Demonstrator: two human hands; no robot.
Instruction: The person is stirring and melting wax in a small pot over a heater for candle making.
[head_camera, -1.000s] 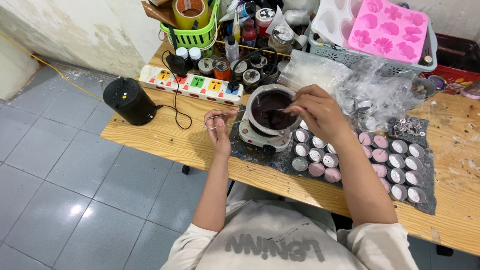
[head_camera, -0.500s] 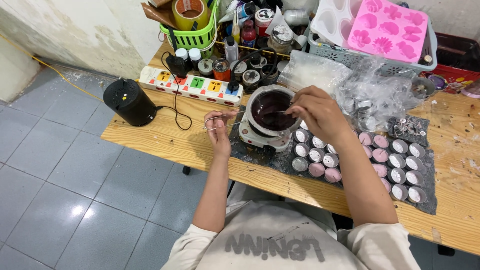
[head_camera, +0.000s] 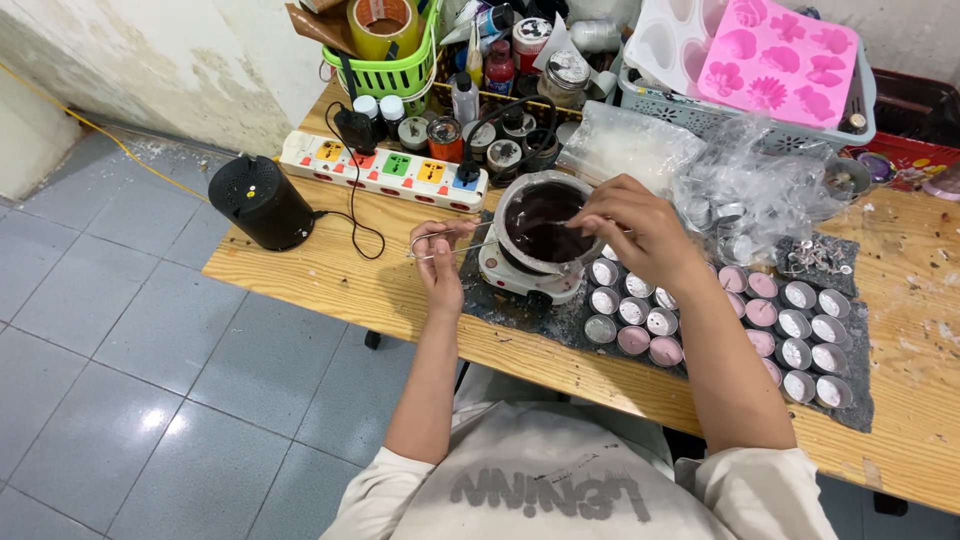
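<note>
A black cylindrical speaker (head_camera: 260, 203) stood on the left end of the wooden bench (head_camera: 330, 275), its cable running toward a white power strip (head_camera: 383, 170) with coloured switches. Behind the strip, a green basket (head_camera: 395, 68) held a roll of tape (head_camera: 382, 22). Small jars and bottles (head_camera: 480, 100) were crowded just right of the basket. A pink silicone mould (head_camera: 780, 60) rested on a grey crate (head_camera: 700, 105) at the far right. Crumpled clear plastic bags (head_camera: 750, 170) lay in front of the crate. A grey tiled floor (head_camera: 130, 380) extended to the left of the bench.
</note>
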